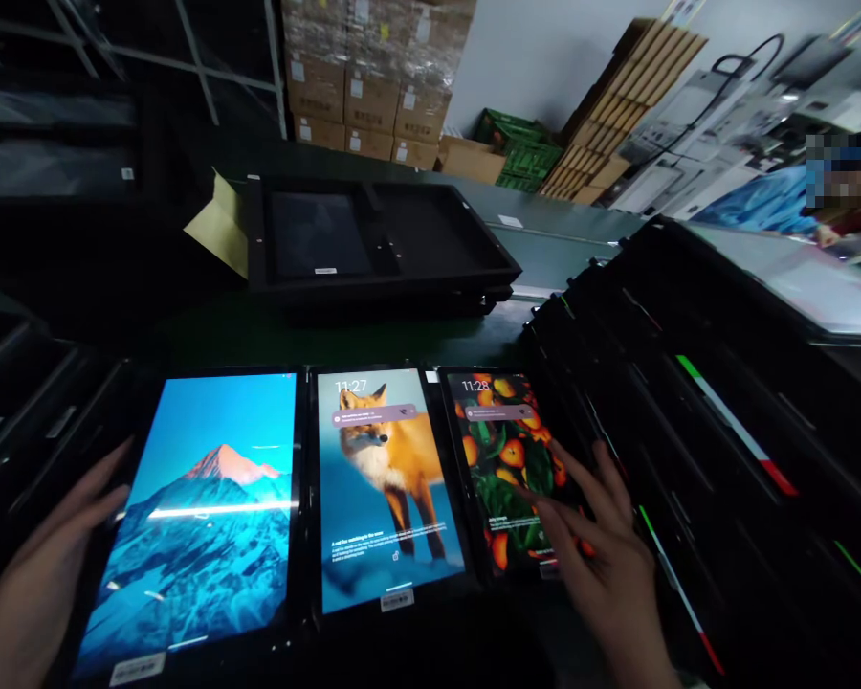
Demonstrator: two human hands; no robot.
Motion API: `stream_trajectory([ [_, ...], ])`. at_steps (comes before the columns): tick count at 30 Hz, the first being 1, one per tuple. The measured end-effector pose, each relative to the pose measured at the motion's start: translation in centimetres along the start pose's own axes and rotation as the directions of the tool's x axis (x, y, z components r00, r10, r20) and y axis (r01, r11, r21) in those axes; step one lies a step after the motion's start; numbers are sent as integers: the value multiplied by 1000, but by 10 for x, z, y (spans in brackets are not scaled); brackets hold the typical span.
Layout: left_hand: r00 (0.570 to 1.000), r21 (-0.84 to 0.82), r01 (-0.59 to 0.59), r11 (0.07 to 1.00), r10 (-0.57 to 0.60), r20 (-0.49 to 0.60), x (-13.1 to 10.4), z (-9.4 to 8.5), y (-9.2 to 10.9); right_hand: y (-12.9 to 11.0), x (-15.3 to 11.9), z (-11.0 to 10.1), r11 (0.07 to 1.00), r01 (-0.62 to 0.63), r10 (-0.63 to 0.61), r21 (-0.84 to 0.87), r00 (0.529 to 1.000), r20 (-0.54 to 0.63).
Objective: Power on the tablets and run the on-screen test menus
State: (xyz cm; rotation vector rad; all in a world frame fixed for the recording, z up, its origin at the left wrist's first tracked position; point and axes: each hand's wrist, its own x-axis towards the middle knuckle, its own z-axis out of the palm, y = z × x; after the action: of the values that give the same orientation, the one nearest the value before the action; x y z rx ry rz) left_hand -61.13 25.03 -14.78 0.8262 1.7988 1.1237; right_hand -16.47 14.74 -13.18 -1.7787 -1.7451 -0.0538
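Blue light, beside a left hand (39, 574) whose grip I cannot tell, fills the mountain tablet (208, 536), left of the fox tablet (384, 478). Behind the fox tablet, a black tray (441, 234) holds a dark tablet (316, 230), not lit up. The fox tablet is already lit, and right of it the right hand (603, 555), open and holding nothing, spreads over the fruit tablet (502, 459), lit too.

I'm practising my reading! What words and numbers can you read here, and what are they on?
"11:27": fox tablet
"11:28": fruit tablet
"A red fox...": caption on the fox tablet, the rest blurred
Too small or blurred: notifications, fruit tablet's caption, white stickers, carton labels
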Motion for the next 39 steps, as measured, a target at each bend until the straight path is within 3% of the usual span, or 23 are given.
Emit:
stream_trajectory([
  [6, 991, -80, 129, 988, -130, -11, -17, 6, 20, 12, -8, 2, 999, 2, 0, -38, 999, 35],
  [9, 970, -177, 241, 954, -235, 54, -22, 8, 27, 22, -11, 12, 996, -54, 56, -78, 998, 25],
  [12, 958, -240, 282, 929, -262, 112, -25, 6, 29, 21, -9, 18, 993, -50, 52, -111, 999, 14],
  [16, 955, -227, 271, 935, -232, 186, -24, 0, 22, -5, -1, 18, 998, 61, -61, -10, 998, 13],
  [22, 953, -260, 273, 926, -225, 202, -19, -2, 14, -50, 4, 21, 963, 242, -260, 116, 951, 170],
  [26, 960, -275, 253, 928, -206, 190, -23, 4, 21, -62, 6, 34, 956, 265, -291, 124, 908, 302],
  [31, 969, -241, 232, 943, -202, 144, -26, 7, 27, -59, 8, 39, 984, 171, -177, 44, 961, 212],
  [39, 960, -198, 276, 941, -280, 7, -25, 11, 25, -51, 1, 28, 980, 170, -177, 100, 982, 64],
])
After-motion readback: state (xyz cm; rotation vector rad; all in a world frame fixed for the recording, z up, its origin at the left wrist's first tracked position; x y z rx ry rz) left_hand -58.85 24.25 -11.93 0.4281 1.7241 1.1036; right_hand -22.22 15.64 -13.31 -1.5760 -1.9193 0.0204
